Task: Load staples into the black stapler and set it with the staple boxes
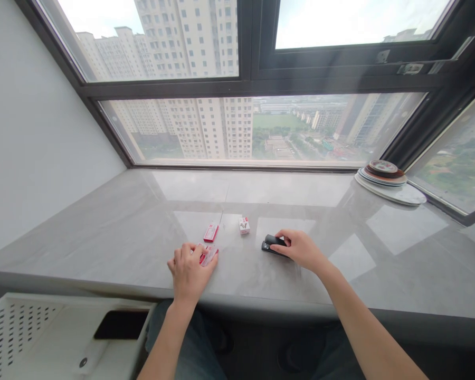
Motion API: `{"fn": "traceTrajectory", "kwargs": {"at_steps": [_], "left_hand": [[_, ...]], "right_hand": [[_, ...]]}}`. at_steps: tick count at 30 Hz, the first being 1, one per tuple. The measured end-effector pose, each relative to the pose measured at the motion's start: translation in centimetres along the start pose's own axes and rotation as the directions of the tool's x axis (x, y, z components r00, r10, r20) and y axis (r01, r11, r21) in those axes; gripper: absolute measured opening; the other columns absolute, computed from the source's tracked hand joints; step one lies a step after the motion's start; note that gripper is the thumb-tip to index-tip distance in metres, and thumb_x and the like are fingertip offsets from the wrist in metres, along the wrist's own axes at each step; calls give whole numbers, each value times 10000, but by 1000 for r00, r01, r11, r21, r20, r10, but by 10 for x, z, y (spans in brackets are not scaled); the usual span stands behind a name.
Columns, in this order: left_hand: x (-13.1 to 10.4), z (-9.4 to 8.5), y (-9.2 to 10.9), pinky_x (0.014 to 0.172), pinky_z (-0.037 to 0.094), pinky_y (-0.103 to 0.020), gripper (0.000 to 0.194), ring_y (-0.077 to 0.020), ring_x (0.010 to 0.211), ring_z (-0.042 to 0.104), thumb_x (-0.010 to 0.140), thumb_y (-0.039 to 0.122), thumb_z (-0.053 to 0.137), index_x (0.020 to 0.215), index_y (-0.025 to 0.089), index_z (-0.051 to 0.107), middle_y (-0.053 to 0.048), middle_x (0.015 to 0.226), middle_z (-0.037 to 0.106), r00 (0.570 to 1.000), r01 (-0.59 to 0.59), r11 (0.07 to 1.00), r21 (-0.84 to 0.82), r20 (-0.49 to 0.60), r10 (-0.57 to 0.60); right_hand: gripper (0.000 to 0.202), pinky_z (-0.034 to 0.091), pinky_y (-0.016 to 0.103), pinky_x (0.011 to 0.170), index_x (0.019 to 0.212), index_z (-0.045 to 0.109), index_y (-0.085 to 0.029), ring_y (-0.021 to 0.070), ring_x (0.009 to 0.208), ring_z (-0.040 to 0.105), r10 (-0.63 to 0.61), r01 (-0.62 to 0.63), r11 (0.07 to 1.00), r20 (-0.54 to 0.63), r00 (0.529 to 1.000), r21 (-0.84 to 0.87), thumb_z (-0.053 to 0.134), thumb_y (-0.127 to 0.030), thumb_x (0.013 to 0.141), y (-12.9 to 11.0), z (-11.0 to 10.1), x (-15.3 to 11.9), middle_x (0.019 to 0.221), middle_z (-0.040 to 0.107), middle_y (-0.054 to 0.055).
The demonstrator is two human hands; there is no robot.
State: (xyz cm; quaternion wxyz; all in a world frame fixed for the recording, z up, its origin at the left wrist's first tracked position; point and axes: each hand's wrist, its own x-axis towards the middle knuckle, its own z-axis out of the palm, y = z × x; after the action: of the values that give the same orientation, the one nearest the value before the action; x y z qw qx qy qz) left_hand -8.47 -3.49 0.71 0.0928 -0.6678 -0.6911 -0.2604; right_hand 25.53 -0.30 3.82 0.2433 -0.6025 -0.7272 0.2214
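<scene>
On the grey stone sill (114, 237), my left hand (190, 270) is closed over a small red-and-white box (209, 255), its thumb along the near right side. Just beyond lies a similar flat red-and-white box (211, 232), apart from the fingers. A small white cube-shaped box (244, 226) with dark and red print stands between my two hands, touched by neither. My right hand (298, 248) grips a black stapler (272, 245) by its upper part, thumb on the near side and fingers over the top. The stapler rests on or just above the sill, pointing left.
A stack of round plates or mats (383, 179) sits in the far right corner by the window frame (245, 87). Below the sill's front edge at left is a white perforated plastic chair or container (31, 348) with a dark phone-like rectangle (121, 324) on it.
</scene>
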Motion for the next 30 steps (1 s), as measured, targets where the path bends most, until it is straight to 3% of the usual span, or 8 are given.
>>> {"fn": "traceTrajectory", "kwargs": {"at_steps": [5,7,10,15,21,25,28,30], "left_hand": [[15,15,-25,1065,411,-485,200,-324,1309,478,846,397,692,944,236,624,-86,1420,533,990,-94,968,-234,84,117],[20,22,-27,1125,395,-447,321,-295,1413,422,865,391,663,1135,228,607,-92,1509,476,978,-106,929,-356,129,161],[25,29,-22,1175,367,-430,615,-267,1499,351,919,395,601,1484,245,411,-101,1588,410,966,-78,903,-423,193,173],[25,46,12,1244,245,-533,663,-301,1575,186,998,388,493,1606,278,255,-89,1659,328,970,-110,934,-340,170,176],[18,69,83,1219,230,-624,670,-356,1563,205,1047,400,375,1650,232,137,-170,1665,287,973,-150,943,-296,124,194],[20,71,105,1211,253,-626,568,-356,1547,249,1055,340,362,1610,247,283,-175,1629,348,973,-182,937,-297,85,216],[15,65,101,1216,272,-601,509,-333,1541,267,1057,313,365,1563,251,367,-153,1613,375,968,-201,928,-315,84,238],[7,58,93,1226,271,-586,493,-317,1543,263,1059,307,367,1551,271,379,-128,1618,371,962,-218,921,-322,88,259]], "right_hand": [[371,291,260,580,935,703,-230,134,619,475,10,-10,1000,-13,1000,-10,665,-588,843,-1,1,-1,645,468,-53],[374,297,262,584,932,701,-231,136,619,480,12,-13,1000,-15,1000,-16,662,-593,843,-1,1,-1,645,477,-51],[373,303,265,586,930,703,-232,141,616,490,25,-26,999,-20,999,-24,653,-592,848,-3,1,-3,645,493,-45],[349,300,267,571,1034,724,-233,153,613,525,64,-64,997,1,998,-30,598,-523,886,-11,-3,-7,649,551,-25],[457,300,267,542,771,693,-202,153,559,485,141,-144,988,59,988,47,513,-595,920,-15,4,-9,569,524,-11],[565,384,263,543,1068,713,-202,161,530,521,219,-222,945,39,975,242,410,-666,960,-11,27,-11,552,524,-28],[606,434,261,509,1390,565,-220,154,499,554,240,-265,880,113,964,393,404,-639,983,-13,46,-14,632,586,-26],[618,446,257,479,1482,473,-246,149,502,576,210,-269,836,173,962,478,433,-612,986,-21,60,-13,709,619,-15]]}}
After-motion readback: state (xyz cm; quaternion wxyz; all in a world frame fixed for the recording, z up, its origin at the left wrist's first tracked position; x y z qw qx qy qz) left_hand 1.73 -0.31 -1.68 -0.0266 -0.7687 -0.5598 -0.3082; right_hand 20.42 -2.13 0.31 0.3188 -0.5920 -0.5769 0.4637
